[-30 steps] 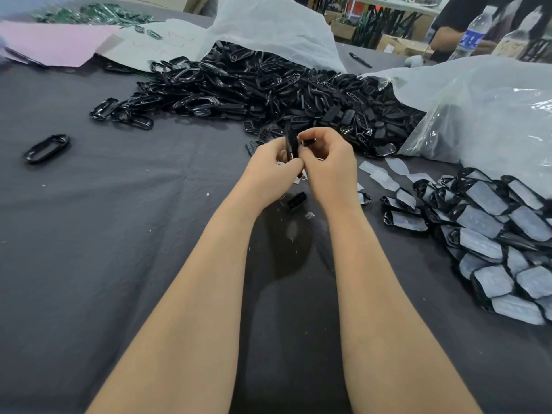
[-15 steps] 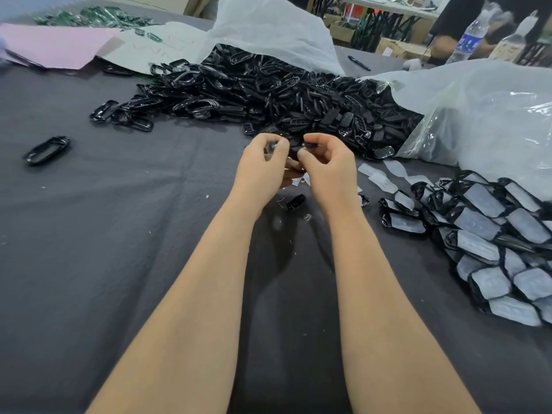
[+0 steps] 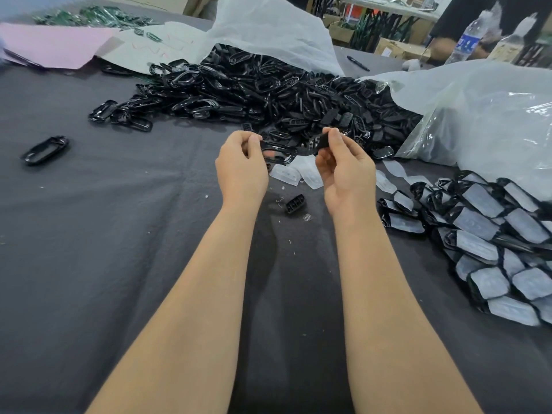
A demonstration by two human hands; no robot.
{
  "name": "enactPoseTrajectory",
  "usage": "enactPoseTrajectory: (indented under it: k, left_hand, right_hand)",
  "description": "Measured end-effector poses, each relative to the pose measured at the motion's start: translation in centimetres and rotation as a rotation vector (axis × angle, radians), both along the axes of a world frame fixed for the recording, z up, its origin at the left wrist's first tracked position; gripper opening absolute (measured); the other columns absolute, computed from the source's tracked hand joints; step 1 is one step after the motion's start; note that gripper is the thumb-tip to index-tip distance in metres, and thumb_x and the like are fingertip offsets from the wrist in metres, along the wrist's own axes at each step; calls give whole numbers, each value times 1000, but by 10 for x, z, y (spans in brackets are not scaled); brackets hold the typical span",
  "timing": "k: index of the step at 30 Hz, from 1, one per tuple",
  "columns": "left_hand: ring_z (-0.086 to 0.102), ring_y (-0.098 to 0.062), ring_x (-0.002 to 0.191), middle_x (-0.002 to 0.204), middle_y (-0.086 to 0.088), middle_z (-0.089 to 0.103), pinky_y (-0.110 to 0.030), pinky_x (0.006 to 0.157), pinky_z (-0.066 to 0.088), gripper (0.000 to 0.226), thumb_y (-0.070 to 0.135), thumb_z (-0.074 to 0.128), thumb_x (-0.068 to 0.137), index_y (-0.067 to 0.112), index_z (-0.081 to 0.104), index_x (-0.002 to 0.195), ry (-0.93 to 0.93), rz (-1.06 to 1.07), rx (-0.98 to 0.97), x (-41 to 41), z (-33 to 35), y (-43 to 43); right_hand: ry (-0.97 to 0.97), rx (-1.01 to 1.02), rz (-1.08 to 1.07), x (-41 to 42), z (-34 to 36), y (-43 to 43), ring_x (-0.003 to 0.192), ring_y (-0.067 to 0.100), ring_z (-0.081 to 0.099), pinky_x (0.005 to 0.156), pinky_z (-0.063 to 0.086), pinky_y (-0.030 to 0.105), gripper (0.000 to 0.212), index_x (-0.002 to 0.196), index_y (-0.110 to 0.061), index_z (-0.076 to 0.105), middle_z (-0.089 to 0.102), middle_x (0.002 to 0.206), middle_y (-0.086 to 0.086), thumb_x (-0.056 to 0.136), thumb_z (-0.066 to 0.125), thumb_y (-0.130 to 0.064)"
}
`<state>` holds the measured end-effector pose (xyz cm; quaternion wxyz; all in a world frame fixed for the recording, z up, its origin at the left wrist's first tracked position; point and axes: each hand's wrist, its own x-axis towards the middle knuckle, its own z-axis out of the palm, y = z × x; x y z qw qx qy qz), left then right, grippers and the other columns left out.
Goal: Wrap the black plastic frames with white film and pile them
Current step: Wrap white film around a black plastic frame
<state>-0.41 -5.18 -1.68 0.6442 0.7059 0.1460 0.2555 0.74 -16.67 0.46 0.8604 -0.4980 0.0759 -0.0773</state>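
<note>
My left hand (image 3: 241,165) pinches a glossy black oval frame (image 3: 279,152) by its left end, above the grey cloth. My right hand (image 3: 343,167) pinches a smaller black slotted insert (image 3: 318,143) just to the frame's right. The two parts are held close together, a small gap between them. Loose white film pieces (image 3: 298,174) lie on the cloth right under my hands. A big heap of bare black frames (image 3: 268,91) spills from a white bag behind. Wrapped frames (image 3: 490,234) are piled at the right.
One small black insert (image 3: 295,204) lies between my wrists. A single frame (image 3: 44,150) lies far left. Clear plastic bags (image 3: 484,121) bulge at the right rear. Pink paper (image 3: 50,44) and a water bottle (image 3: 467,40) sit at the back. Another person stands at the far right.
My hands have drawn apart and risen slightly. The frame now shows in my left hand and the insert in my right, where before both were pressed together between my fingers.
</note>
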Motion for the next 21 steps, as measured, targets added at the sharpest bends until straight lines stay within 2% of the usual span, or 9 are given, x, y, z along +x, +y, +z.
enactPoseTrajectory:
  k: [3,6,10,14,19,21]
  left_hand:
    - [54,4,46,75,3,65,-13,55,48,12,11,43,101,13,53,96,-24,-49,-178,0,3,-2]
    - [60,-5,55,78,-2,66,-20,63,54,16,4,43,100,16,53,94,-41,-126,-279,-1,5,-2]
    - [63,-4,60,81,-1,68,-18,65,55,22,6,45,99,24,55,93,-51,-193,-287,-4,7,-3]
    - [65,-4,65,84,0,69,-20,66,55,19,8,46,99,23,57,98,-59,-242,-263,-4,8,-3]
    - [68,-5,66,82,0,67,-20,69,57,13,8,53,96,20,58,100,-92,-317,-198,-7,9,-7]
    - [67,-4,66,85,-1,67,-21,71,57,16,5,55,95,17,57,103,-93,-328,-164,-6,9,-7]
  right_hand:
    - [-26,-6,10,-1,1,2,50,3,57,56,52,16,16,77,-9,64,61,62,-3,92,60,-4]
    - [-54,-67,0,-1,1,3,52,3,60,57,54,16,15,78,-9,62,60,65,0,92,59,-2]
    - [-73,-122,-5,-1,0,3,54,4,61,58,53,16,13,80,-10,62,62,69,1,91,60,-3]
    - [-83,-167,-7,-2,0,4,55,4,62,57,52,15,13,80,-12,64,63,66,-2,90,63,-5]
    - [-124,-424,-49,-3,-3,7,54,-4,52,56,44,11,13,78,-19,66,60,66,-8,89,66,-12]
    - [-130,-463,-73,-3,-4,8,53,-5,49,55,41,10,14,77,-21,66,58,65,-9,89,66,-13]
